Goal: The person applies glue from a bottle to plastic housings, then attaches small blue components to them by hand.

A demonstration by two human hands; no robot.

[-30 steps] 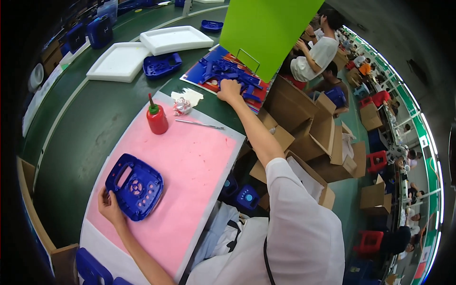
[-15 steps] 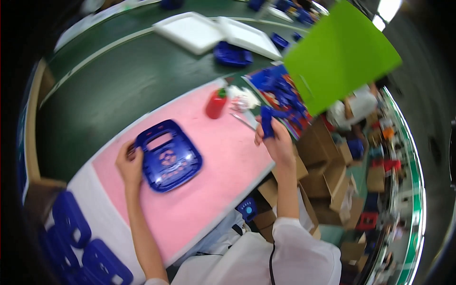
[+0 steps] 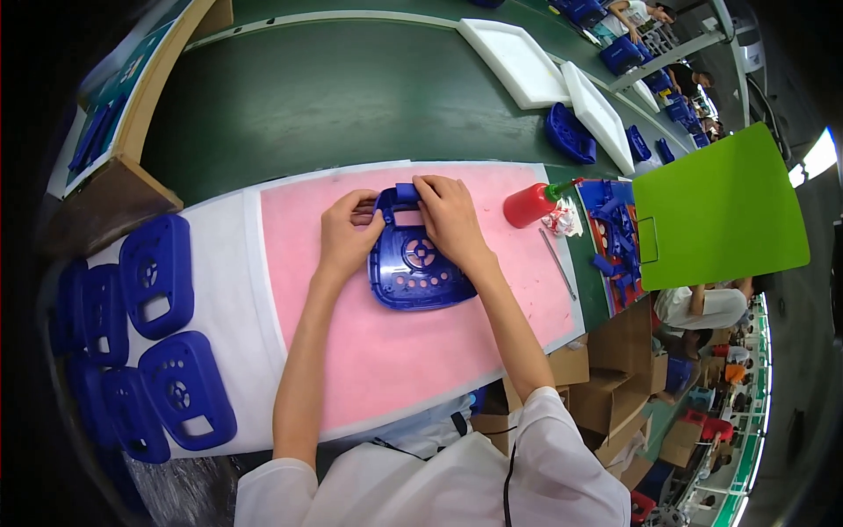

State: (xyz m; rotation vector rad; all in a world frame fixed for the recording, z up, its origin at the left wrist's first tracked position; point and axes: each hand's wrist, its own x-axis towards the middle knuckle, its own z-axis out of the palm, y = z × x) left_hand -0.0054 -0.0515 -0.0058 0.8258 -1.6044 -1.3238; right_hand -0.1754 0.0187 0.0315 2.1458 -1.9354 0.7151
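A blue plastic housing shell [image 3: 397, 252], with a rectangular window, a cross-shaped cutout and a row of small holes, lies on the pink mat [image 3: 342, 373]. My left hand [image 3: 345, 233] grips its upper left edge between thumb and fingers. At the window end, my right hand [image 3: 450, 218] is closed on a small blue plastic part [image 3: 406, 192], pressed against the shell's top rim. My right fingers hide some of that contact. To the right of this hand stand a red bottle [image 3: 525, 205] with a green cap, a crumpled white wad [image 3: 562, 220] and a thin metal tool [image 3: 558, 263].
More blue shells [image 3: 158, 274] sit on white cloth at the left. Small blue parts [image 3: 619, 230] fill a patch at the right, beside a green board [image 3: 720, 211]. White trays [image 3: 514, 61] and a blue shell [image 3: 569, 133] are on the green table. Cardboard boxes [image 3: 615, 386] stand lower right.
My right hand has brought the small blue part from the right side to the shell's top rim. The shell has turned so its window end faces away. My head view has swung.
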